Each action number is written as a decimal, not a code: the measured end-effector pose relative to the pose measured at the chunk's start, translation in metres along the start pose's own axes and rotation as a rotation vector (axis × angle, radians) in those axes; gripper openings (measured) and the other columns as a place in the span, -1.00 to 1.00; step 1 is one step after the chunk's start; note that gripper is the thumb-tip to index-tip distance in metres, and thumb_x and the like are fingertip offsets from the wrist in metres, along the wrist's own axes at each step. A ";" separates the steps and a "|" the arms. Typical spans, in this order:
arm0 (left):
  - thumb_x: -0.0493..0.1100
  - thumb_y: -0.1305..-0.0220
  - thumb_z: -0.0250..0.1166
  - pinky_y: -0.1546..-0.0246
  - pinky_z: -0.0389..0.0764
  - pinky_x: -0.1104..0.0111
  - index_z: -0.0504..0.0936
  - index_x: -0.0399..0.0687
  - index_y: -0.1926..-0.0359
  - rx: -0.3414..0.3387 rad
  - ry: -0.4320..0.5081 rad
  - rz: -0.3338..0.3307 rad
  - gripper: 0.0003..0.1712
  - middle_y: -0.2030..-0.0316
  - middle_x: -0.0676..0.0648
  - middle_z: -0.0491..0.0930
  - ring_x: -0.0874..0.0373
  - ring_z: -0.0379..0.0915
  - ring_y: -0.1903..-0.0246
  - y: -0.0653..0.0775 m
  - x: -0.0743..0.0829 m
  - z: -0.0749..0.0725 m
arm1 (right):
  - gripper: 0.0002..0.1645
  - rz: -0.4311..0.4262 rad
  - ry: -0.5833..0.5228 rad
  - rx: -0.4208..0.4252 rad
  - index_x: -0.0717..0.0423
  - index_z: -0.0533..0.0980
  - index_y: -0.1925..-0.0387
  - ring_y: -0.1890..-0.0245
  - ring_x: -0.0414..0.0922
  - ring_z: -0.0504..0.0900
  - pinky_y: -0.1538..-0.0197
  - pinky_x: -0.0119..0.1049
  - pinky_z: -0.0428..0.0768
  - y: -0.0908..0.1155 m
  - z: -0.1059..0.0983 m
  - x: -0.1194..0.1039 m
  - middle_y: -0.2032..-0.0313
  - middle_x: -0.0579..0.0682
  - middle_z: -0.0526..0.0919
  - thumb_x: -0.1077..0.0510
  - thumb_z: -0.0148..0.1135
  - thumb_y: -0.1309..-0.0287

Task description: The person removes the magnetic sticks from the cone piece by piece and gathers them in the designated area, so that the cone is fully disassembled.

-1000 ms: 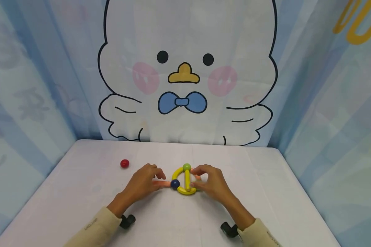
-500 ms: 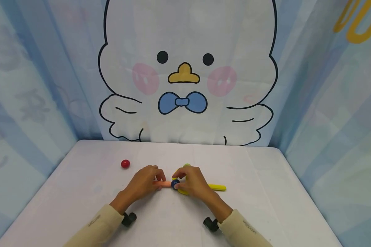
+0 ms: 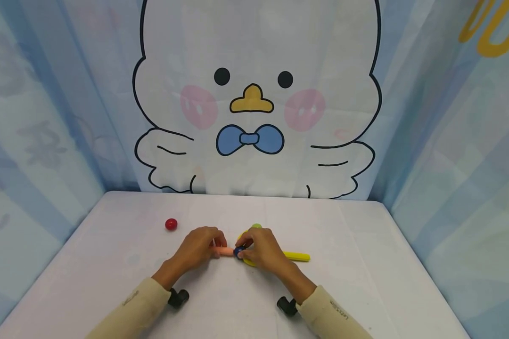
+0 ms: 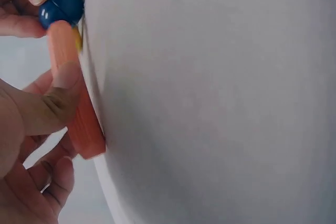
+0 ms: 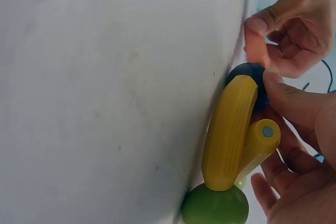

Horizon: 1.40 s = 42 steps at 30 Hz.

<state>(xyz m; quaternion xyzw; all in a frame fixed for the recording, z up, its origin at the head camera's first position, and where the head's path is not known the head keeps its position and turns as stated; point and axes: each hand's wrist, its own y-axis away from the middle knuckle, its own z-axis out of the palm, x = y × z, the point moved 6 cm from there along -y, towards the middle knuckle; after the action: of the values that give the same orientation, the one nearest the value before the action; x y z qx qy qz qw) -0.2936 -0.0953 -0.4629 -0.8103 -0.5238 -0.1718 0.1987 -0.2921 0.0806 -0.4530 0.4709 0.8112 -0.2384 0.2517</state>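
Note:
My left hand (image 3: 203, 245) pinches an orange rod (image 4: 79, 98) between thumb and fingers. The rod's end meets a dark blue ball (image 4: 62, 8), which my right hand (image 3: 260, 249) pinches from the other side. In the right wrist view, a curved yellow piece (image 5: 228, 135) runs from the blue ball to a green ball (image 5: 215, 205). Beside it is the end of another yellow piece (image 5: 265, 132), with a grey disc in its tip. A straight yellow rod (image 3: 297, 256) sticks out to the right, its other end hidden by my right hand.
A red ball (image 3: 171, 224) lies by itself on the white-covered table (image 3: 123, 263), beyond my left hand. A light green ball (image 3: 257, 226) shows just behind my right hand. A curtain with a cartoon chick (image 3: 254, 165) hangs at the table's back edge.
My right hand has moved left from the upright-looking yellow rod in the ring to the blue ball. That rod now points right. My left hand stays on the orange rod.

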 end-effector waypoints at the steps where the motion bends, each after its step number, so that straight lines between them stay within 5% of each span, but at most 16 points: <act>1: -0.32 -0.11 0.62 0.21 0.51 0.35 0.74 0.20 0.31 0.003 0.011 -0.011 -0.69 0.39 0.21 0.62 0.26 0.42 0.35 0.000 0.000 -0.002 | -0.78 0.005 0.000 -0.001 0.03 0.80 0.20 0.16 -0.23 0.73 -0.06 -0.25 0.65 0.000 0.000 0.000 0.23 -0.14 0.80 0.26 0.63 -0.09; 12: -0.37 -0.18 0.56 0.14 0.60 0.32 0.77 0.14 0.21 0.057 0.004 -0.068 -0.71 0.28 0.13 0.65 0.20 0.48 0.24 0.024 -0.020 -0.027 | -0.81 0.052 -0.006 -0.012 -0.01 0.80 0.20 0.15 -0.23 0.68 -0.07 -0.22 0.65 0.000 0.001 0.003 0.22 -0.15 0.78 0.22 0.61 -0.13; 25: -0.35 -0.17 0.57 0.06 0.67 0.06 0.79 -0.08 0.09 0.089 -0.034 -0.186 -0.72 0.21 -0.08 0.66 0.02 0.50 0.17 0.054 -0.086 -0.067 | -0.80 0.053 -0.013 -0.002 -0.01 0.79 0.20 0.15 -0.23 0.69 -0.06 -0.24 0.66 0.002 0.003 0.004 0.22 -0.15 0.76 0.23 0.62 -0.12; 32: -0.32 -0.17 0.58 0.08 0.66 0.03 0.80 -0.07 0.15 0.094 -0.092 -0.225 -0.78 0.24 -0.08 0.67 0.01 0.50 0.21 0.058 -0.115 -0.081 | -0.80 0.061 -0.016 -0.006 -0.02 0.79 0.19 0.13 -0.22 0.67 -0.09 -0.20 0.64 0.002 0.003 0.005 0.21 -0.16 0.76 0.22 0.61 -0.13; 42: -0.32 -0.14 0.60 0.04 0.70 -0.08 0.80 -0.14 0.14 0.084 -0.148 -0.240 -0.75 0.24 -0.15 0.69 -0.04 0.53 0.22 0.056 -0.127 -0.088 | -0.81 0.068 -0.023 -0.008 -0.02 0.80 0.20 0.12 -0.23 0.67 -0.08 -0.23 0.64 0.002 0.003 0.006 0.20 -0.17 0.75 0.22 0.61 -0.14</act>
<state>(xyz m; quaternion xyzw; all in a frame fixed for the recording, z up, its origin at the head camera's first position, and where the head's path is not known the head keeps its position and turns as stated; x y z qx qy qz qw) -0.2980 -0.2591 -0.4570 -0.7432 -0.6370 -0.1120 0.1713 -0.2919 0.0832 -0.4596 0.4943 0.7928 -0.2317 0.2711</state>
